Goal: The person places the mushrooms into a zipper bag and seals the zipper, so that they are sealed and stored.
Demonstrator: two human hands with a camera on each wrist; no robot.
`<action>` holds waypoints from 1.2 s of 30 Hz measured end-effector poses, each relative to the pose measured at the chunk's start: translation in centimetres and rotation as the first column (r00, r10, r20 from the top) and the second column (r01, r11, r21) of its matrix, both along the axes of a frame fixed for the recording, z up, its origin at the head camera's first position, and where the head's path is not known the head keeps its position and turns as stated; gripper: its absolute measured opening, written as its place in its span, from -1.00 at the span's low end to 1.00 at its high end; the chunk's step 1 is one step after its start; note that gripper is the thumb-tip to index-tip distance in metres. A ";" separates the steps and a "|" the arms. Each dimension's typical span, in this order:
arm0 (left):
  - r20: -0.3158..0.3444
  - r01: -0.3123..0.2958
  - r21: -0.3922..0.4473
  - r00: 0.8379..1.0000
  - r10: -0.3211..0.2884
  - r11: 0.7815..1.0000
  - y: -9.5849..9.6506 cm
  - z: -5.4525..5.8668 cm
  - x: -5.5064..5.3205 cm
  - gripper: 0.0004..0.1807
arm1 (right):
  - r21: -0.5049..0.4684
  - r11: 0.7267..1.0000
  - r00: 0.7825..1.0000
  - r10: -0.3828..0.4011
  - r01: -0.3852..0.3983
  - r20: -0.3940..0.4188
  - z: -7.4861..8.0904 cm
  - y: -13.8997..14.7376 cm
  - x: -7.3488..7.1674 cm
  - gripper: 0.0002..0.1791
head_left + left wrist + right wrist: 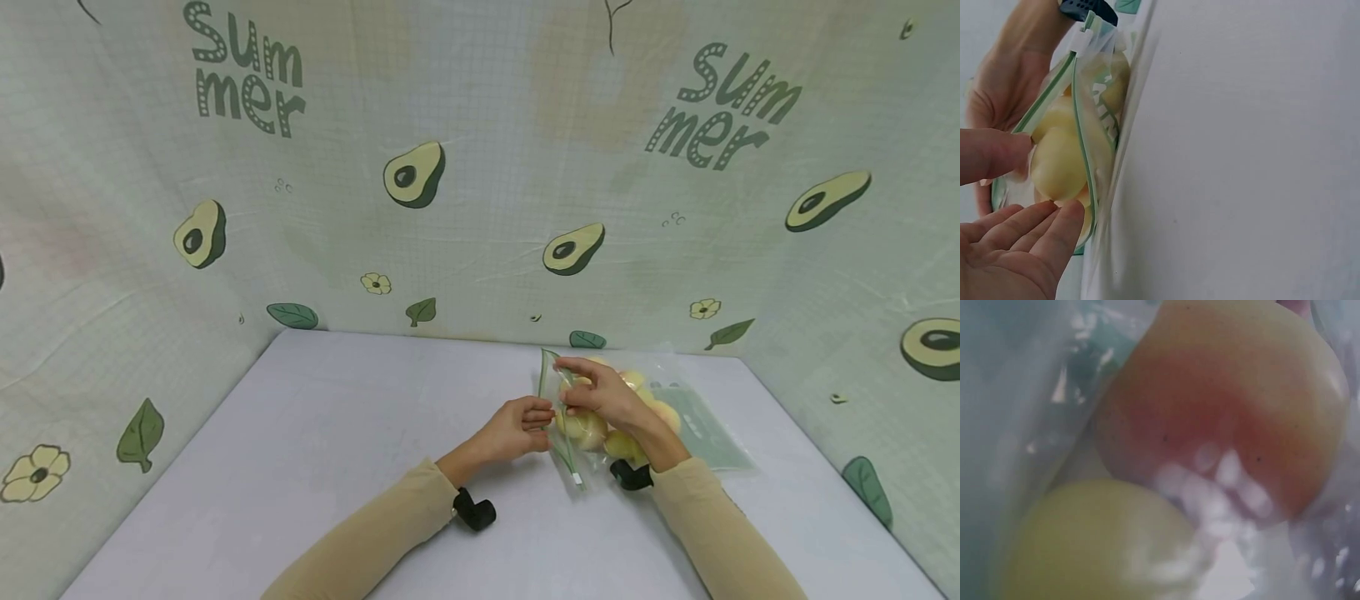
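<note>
A clear zip bag (564,442) with green edging lies on the table, its mouth facing left and parted. Yellow apples (583,429) fill it; the right wrist view shows an apple (1222,412) with a red blush through the plastic. My left hand (513,432) is at the mouth, thumb and extended fingers spread apart, fingertips (1072,215) close to the nearest apple (1059,165). From above, my right hand (603,398) grips the bag near its upper lip. A white slider (1081,41) sits at the near end of the zip.
The bag's flat, green-printed part (701,425) extends to the right over the white table (360,442). A cloth (480,217) printed with avocados and leaves hangs behind and at both sides. Black wrist cameras (474,510) sit under both wrists.
</note>
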State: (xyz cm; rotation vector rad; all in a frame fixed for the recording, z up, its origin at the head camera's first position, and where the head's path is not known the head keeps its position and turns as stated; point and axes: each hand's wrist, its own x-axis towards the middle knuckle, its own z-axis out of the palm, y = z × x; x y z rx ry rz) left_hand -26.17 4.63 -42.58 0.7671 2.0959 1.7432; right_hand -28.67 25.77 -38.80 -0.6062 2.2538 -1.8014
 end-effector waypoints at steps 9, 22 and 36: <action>-0.011 -0.001 -0.015 1.000 0.001 1.000 -0.3 0.2 0.2 -0.39 | 0.001 1.000 1.000 -0.001 0.001 -0.008 0.0 -0.1 0.1 -0.32; -0.014 0.019 -0.020 1.000 -0.020 1.000 -0.4 0.3 0.2 -0.41 | 0.041 0.999 0.999 -0.007 0.009 -0.047 0.0 -0.1 0.0 -0.29; -0.035 0.025 -0.027 0.999 -0.026 0.999 -0.5 0.2 0.1 -0.40 | 0.066 0.997 0.998 -0.024 0.029 -0.064 0.2 -0.1 0.1 -0.32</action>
